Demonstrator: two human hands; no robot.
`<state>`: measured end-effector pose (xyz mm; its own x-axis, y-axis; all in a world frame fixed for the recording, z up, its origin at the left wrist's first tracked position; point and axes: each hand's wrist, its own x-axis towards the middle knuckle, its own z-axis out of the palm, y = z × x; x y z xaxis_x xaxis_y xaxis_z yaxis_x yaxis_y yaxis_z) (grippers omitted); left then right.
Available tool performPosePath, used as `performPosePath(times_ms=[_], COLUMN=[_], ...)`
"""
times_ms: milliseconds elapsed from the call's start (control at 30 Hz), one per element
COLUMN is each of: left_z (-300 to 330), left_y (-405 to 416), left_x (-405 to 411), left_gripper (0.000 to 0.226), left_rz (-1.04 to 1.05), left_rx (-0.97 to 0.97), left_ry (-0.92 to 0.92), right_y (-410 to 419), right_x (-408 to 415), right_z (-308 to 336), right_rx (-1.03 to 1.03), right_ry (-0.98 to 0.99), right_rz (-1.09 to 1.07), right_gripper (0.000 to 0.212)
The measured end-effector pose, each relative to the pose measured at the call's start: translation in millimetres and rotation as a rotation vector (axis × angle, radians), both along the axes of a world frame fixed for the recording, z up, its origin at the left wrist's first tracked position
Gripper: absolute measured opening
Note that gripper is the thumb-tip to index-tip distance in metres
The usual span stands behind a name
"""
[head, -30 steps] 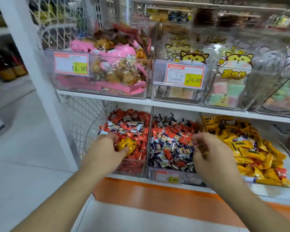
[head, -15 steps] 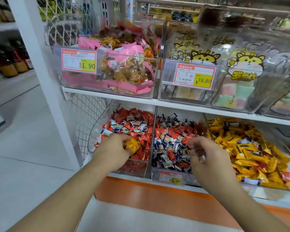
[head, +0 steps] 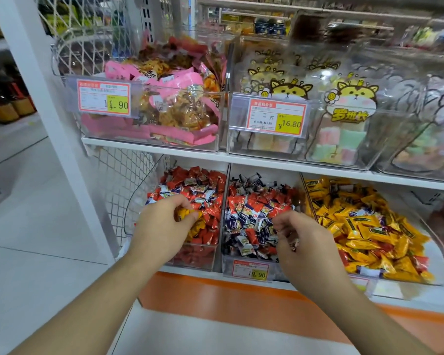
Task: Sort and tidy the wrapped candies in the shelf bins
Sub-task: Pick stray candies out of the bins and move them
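yellow candies (head: 187,213) sit pinched in the left hand (head: 162,226) over the red bin (head: 198,257); right hand (head: 303,242), fingers curled, what it grips unclear, hovers over the mixed middle bin (head: 251,267). loose pinches could spill pieces back into wrong bins.

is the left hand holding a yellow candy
Yes, the left hand pinches a yellow wrapped candy over the red candy bin.

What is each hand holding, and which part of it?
The left hand pinches yellow candies by their wrappers between thumb and fingers. Whether the curled right hand holds anything cannot be told.
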<state>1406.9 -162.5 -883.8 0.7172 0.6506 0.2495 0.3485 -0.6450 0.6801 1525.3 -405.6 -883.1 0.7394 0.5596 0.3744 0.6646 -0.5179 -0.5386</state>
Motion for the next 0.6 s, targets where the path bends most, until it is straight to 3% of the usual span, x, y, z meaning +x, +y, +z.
performPosePath(times_ms=[167,333,433,600], left_z=[35,40,34,36], left_y=[-23,-69,-85,-104], left_x=[-5,2,9,22], left_gripper=[0.009,0.005,0.007,0.004], left_rz=[0.015,-0.178,-0.228,-0.172], left_rx=[-0.349,-0.710,-0.755,-0.639], left_ry=[-0.278,-0.306,-0.287,-0.251], right_y=[6,11,3,-29], right_x=[-4,-14,-10,14], right_z=[7,26,24,18], right_rx=[0.025,0.136,0.193,0.239], right_ry=[0.062,0.434,0.490,0.439], right_rz=[0.048,0.266,0.296,0.013], right_gripper=[0.024,0.026,0.019,0.008])
